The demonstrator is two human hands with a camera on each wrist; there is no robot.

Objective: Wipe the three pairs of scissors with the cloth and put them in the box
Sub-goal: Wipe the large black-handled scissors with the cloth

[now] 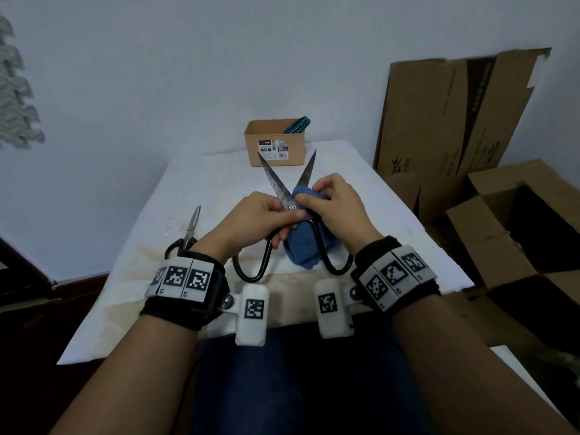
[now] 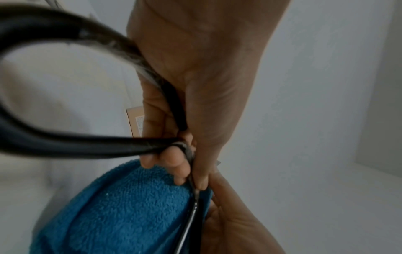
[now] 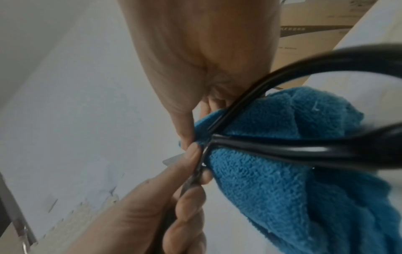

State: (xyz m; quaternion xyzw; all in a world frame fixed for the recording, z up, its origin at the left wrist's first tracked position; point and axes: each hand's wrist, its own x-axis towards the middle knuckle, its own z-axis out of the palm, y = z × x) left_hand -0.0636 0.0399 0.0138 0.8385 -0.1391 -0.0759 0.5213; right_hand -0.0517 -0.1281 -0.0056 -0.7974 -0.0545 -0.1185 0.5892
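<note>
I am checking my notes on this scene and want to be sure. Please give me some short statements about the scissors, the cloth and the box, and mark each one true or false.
1. The large scissors are held with their blades spread open. True.
2. The right hand holds the blue cloth against the scissors. True.
3. The box is empty. False: green scissor handles stick out of it.
4. The small scissors lie on the table, beside the left hand. True.
5. The left hand is open and idle. False: it grips the large scissors near the pivot.
</note>
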